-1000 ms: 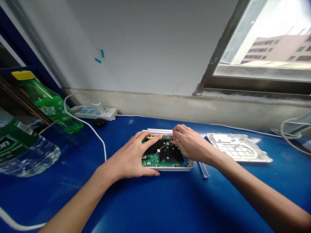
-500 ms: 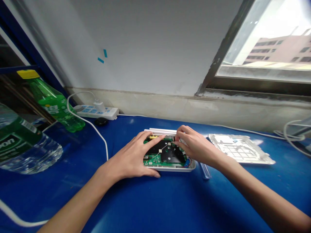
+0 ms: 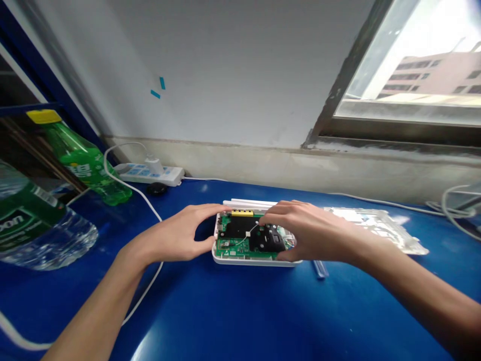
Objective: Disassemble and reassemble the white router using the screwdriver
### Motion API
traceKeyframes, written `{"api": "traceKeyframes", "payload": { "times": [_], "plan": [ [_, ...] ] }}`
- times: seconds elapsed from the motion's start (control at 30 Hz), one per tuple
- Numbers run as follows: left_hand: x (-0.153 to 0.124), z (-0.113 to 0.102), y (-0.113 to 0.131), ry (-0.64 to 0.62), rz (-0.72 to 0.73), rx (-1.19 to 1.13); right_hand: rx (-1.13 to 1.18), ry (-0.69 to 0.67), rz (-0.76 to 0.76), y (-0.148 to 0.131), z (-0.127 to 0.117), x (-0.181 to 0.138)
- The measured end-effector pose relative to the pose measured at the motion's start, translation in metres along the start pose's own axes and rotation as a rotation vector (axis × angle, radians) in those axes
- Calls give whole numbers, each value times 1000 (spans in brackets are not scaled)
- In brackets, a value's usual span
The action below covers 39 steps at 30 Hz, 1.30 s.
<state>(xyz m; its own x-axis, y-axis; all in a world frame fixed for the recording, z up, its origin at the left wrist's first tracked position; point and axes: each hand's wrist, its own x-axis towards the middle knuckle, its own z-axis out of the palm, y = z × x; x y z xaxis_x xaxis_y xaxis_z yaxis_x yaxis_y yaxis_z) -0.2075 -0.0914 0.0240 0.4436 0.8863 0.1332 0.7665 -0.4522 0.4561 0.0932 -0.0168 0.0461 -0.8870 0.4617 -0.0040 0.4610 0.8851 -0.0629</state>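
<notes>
Blue tabletop (image 3: 240, 311) fills the lower view, below a pale wall (image 3: 240, 75) and a bright window (image 3: 406, 65). Your landmark is the white plastic tray (image 3: 255, 262), sitting mid-table. Left of the tray stand a green soda bottle (image 3: 84, 168) and a nearer water bottle (image 3: 33, 230); beyond it and to the left lies a white power strip (image 3: 148, 174). A white cable (image 3: 148, 205) runs from that strip down the tray's left side and passes beneath your left forearm (image 3: 101, 286). To the tray's right lies a white ribbed casing cover (image 3: 391, 220), partly behind your right wrist, and just beside the tray's near corner sits a clear plastic rod (image 3: 319, 269).

Your left hand (image 3: 176, 235) has come off the board and now hovers open and curved at the tray's left end. Your right hand (image 3: 304, 233) has spread further across the board, fingers over its right half; you can't tell whether it grips anything.

Inside the tray lies a green circuit board (image 3: 240, 249) with a black pad (image 3: 236, 226), a yellow connector (image 3: 242, 212) and a thin white wire (image 3: 244, 236). Two white strips (image 3: 248, 203) lie along the tray's far edge.
</notes>
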Motion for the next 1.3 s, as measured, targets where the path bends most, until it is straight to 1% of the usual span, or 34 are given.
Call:
{"api": "traceKeyframes", "payload": {
  "times": [0.13, 0.27, 0.53, 0.73, 0.93, 1.17, 1.3],
  "plan": [
    [2, 5, -1, 34, -2, 3, -83, -21, -32, -7, -2, 10],
    [5, 8, -4, 53, 5, -11, -106, -72, -55, -10, -6, 12],
    [5, 13, -8, 67, -14, -65, -57, -44, -62, -4, -7, 6],
    [6, 17, -8, 85, -23, -116, -32, -83, -87, -7, -13, 4],
    [8, 18, -6, 109, 6, -134, -128, -51, -179, -10, -9, -2],
    [9, 16, -1, 131, 1, -98, -269, 87, -238, -10, 4, -11],
    [9, 17, -1, 132, -5, -108, -373, 148, -305, -13, 13, -14]
  ]
}}
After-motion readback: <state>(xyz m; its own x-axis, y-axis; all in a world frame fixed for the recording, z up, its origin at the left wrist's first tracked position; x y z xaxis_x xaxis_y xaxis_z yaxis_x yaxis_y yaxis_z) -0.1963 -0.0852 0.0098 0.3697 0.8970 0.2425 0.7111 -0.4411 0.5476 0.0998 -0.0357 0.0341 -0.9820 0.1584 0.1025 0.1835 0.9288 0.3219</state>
